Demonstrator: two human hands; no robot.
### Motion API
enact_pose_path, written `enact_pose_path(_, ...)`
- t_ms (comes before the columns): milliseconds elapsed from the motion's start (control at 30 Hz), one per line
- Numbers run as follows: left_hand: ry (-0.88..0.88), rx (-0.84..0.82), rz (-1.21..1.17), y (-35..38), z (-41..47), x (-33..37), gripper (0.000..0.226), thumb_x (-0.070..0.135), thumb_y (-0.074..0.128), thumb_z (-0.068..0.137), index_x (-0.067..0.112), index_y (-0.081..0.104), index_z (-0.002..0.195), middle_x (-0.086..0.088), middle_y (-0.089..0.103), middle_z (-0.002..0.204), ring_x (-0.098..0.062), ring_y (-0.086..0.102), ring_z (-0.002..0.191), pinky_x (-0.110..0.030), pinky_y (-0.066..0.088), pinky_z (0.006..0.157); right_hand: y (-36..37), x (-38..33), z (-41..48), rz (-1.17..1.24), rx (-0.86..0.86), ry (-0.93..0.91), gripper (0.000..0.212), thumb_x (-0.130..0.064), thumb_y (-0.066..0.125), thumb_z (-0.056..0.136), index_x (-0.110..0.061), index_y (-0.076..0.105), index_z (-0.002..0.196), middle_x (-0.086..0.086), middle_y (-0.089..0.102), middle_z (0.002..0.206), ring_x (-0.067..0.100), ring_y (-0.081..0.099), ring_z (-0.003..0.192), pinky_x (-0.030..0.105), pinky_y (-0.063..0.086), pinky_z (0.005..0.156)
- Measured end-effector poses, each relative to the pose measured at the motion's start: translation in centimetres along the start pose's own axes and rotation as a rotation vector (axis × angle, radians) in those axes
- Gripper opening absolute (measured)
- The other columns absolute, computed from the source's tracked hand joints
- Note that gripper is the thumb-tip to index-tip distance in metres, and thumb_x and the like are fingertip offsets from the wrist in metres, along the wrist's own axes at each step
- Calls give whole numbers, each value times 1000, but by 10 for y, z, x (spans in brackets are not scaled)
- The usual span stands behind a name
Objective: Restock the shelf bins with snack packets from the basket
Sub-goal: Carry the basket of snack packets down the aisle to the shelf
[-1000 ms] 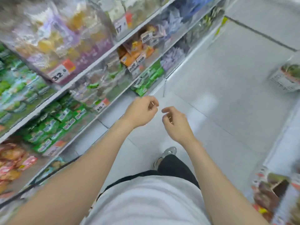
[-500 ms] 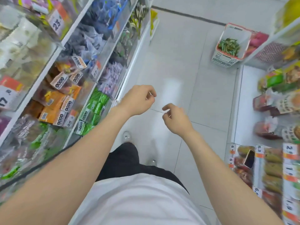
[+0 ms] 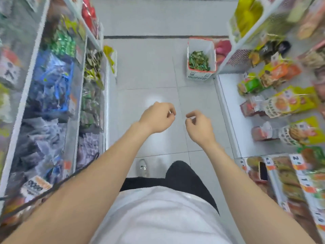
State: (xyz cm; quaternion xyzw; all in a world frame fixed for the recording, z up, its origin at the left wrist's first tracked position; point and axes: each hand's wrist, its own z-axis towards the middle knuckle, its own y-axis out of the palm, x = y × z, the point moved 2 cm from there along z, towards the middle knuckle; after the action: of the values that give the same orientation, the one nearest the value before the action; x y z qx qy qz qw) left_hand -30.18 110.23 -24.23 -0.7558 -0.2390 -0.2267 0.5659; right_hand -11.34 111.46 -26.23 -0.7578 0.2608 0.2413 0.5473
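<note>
The left shelf (image 3: 52,106) and right shelf (image 3: 284,106), both full of snacks, flank the tiled floor (image 3: 149,67). The white basket (image 3: 199,77) stands on the floor ahead, just beside the right shelf's end, with green packets (image 3: 198,60) inside. The left hand (image 3: 156,118) and right hand (image 3: 198,128) hover apart, the fingers of the 2 hands loosely curled and holding nothing.

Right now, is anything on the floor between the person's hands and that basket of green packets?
Nothing visible. Only bare tiled floor lies between the left hand, the right hand and the basket, which stands ahead beside the right-hand shelf's corner, green packets inside. Both hands hold nothing.
</note>
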Motion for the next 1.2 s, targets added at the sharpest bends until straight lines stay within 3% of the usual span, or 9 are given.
enact_pose_path(100,36,-59,94,-19,58,4,25,23,49,95,25,71,107,6,69,98,-24,63,94,-36,53,75,-5,-17,40,29,50,23,25,-18,50,94,-19,65,113,-3,65,69,5,60,69,15,43,61)
enact_pose_path(267,55,-88,200,-45,177,6,25,26,49,93,25,71,104,0,70,104,-31,64,96,-37,54,77,-8,-37,134,66,134,39,29,-16,51,94,-16,67,118,-2,70,91,10,59,80,22,38,74)
enact_pose_path(367,89,-128,245,-61,260,12,24,26,49,94,25,71,105,0,70,104,-32,64,96,-36,53,77,-14,-45,207,90,176,73,30,-15,51,94,-15,67,119,-1,70,91,15,59,82,23,38,74)
enact_pose_path(433,110,-178,253,-74,314,14,23,28,49,92,27,71,101,1,71,99,-31,66,94,-37,55,75,-23,-52,256,130,189,105,30,-13,51,94,-14,67,119,-3,69,83,11,58,77,14,36,66)
enact_pose_path(533,154,-252,252,-104,389,20,23,27,50,93,28,71,102,4,71,93,-27,67,91,-38,57,76,-37,-67,329,180,180,145,28,-11,50,94,-14,66,118,-4,66,74,-1,54,73,-2,34,67)
enact_pose_path(633,231,-281,233,-136,454,28,24,23,53,94,24,74,106,4,73,93,-24,66,90,-36,56,80,-49,-86,402,176,143,181,30,-15,52,93,-14,65,120,-3,66,76,13,57,77,16,34,64)
enact_pose_path(767,265,-270,204,-172,541,28,23,21,54,93,25,75,103,5,73,93,-23,67,91,-39,56,83,-66,-111,492,113,116,222,30,-24,51,90,-20,63,118,-2,69,80,25,62,94,35,49,78)
enact_pose_path(900,326,-289,247,-201,643,24,22,23,54,95,23,74,105,5,73,93,-24,66,92,-41,56,83,-85,-129,582,95,147,262,29,-28,50,85,-22,66,108,-7,63,70,26,63,87,36,52,75)
enact_pose_path(1200,529,-391,354,-261,868,31,21,26,52,92,27,72,98,6,72,92,-27,66,89,-44,58,78,-115,-171,762,60,287,444,22,-27,47,84,-23,67,94,2,69,80,30,64,85,38,55,74)
